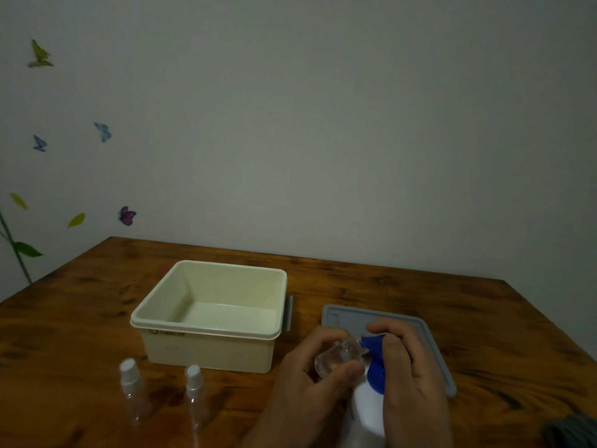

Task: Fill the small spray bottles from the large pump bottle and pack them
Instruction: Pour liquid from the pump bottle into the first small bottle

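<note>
Left hand: my left hand curls round a small clear bottle, tipped with its open neck toward 3 o'clock
Right hand: my right hand wraps over the blue pump head of the large pump bottle, fingers curled on top as if to press
Key relation: the bottle's long axis runs from 8 to 2 o'clock, its mouth just at the blue nozzle; nozzle and mouth have to line up, I judge, or the liquid spills
Waiting bottles: two capped spray bottles and stand at 9 o'clock of my left hand, well apart from it
Packing box: the cream box sits open at 11 o'clock, nearer my left hand; its grey lid lies flat behind my right hand
Hard to tell: whether nozzle touches the mouth, and the liquid level; the pump bottle's base is cut off by the frame
</note>
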A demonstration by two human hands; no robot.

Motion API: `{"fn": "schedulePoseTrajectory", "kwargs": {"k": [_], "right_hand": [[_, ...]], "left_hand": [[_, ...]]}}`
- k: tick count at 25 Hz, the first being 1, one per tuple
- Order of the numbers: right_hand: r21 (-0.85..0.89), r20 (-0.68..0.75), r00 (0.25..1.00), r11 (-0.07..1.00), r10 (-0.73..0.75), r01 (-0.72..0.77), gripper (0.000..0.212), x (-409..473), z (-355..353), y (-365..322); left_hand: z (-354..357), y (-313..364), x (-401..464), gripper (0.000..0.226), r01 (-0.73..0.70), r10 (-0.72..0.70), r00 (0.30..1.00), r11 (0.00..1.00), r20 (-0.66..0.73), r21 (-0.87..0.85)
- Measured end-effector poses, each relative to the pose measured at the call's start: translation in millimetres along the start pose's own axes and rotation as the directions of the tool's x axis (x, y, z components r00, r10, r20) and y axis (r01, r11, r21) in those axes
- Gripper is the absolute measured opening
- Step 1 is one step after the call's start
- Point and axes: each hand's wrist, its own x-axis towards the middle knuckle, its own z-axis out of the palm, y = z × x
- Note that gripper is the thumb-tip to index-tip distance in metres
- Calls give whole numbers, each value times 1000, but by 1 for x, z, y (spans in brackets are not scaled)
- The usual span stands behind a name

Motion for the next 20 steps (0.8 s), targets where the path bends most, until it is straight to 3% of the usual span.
{"fn": "schedulePoseTrajectory", "kwargs": {"k": [11, 14, 16, 20], "right_hand": [[-6, 25, 1000, 1000, 5, -5, 34, -1, -1, -2], [-4, 37, 999, 1000, 16, -16, 16, -3, 0, -3], [-5, 30, 999, 1000, 14, -14, 26, -2, 1, -2], [-1, 10, 1000, 1000, 24, -24, 24, -2, -1, -6]], "left_hand": [[0, -2, 0, 27, -45, 45, 999, 999, 0, 11], [0, -2, 0, 25, -41, 41, 999, 999, 1, 1], [0, -3, -1, 25, -38, 38, 999, 999, 0, -17], [1, -3, 0, 25, -23, 22, 1000, 999, -21, -25]]}}
